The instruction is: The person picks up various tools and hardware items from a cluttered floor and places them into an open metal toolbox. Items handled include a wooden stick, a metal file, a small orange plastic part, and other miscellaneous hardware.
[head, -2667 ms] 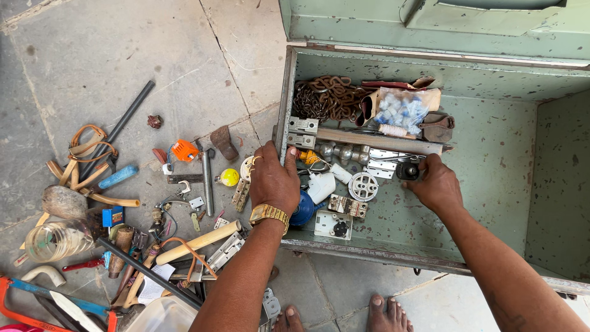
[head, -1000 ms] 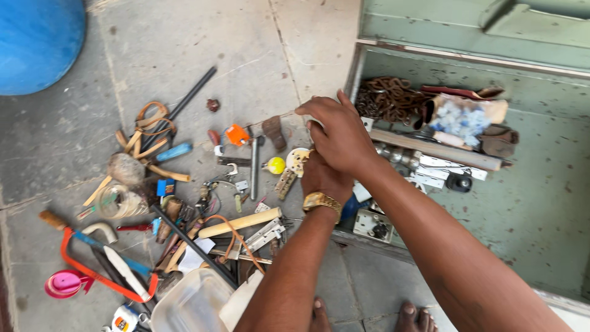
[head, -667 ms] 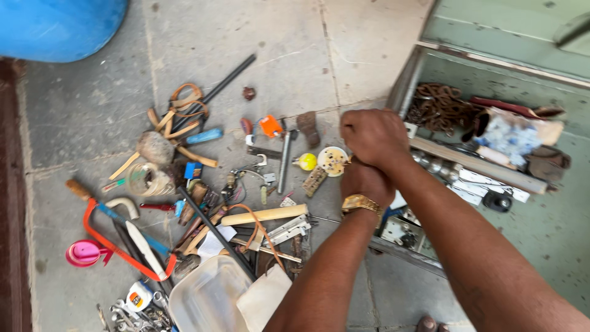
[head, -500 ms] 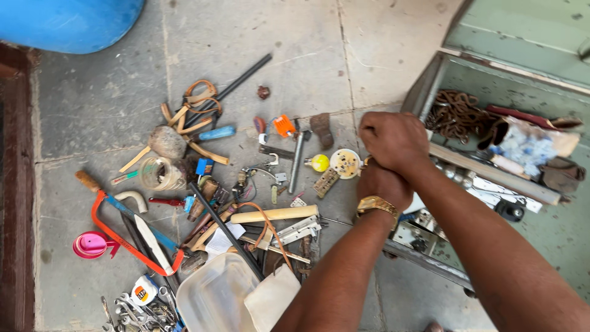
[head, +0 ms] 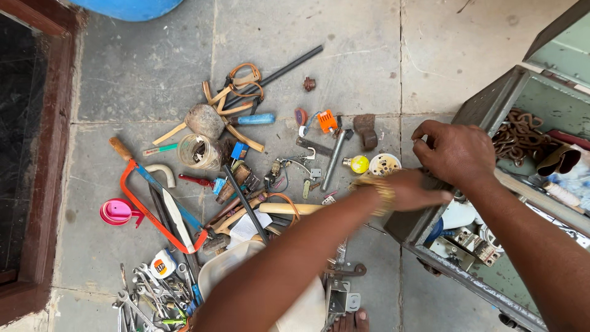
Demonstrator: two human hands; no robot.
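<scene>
Here, nearest you at the bottom of the frame, a white plastic container sits partly under your left forearm, with a heap of spanners at lower left. Further up, your left hand is blurred at right of centre, over the near rim of the green metal box; its fingers look stretched out flat, but the blur means I cannot tell whether they hold anything. Just above it your right hand hangs with fingers curled inward, tips pinched together as if on something small; whatever it is stays hidden, so I cannot say what they grip. Right beside both hands on the floor lie a round white ceramic fitting and a small yellow bulb. Judging by looks, the fitting is light, stiff and brittle, so take it by its rim; the bulb is slippery and fragile, better held by its metal base. Inside the box, at right, a rusty chain would be heavy and limp. Further left lies an orange hacksaw, and a long dark rod beyond.
</scene>
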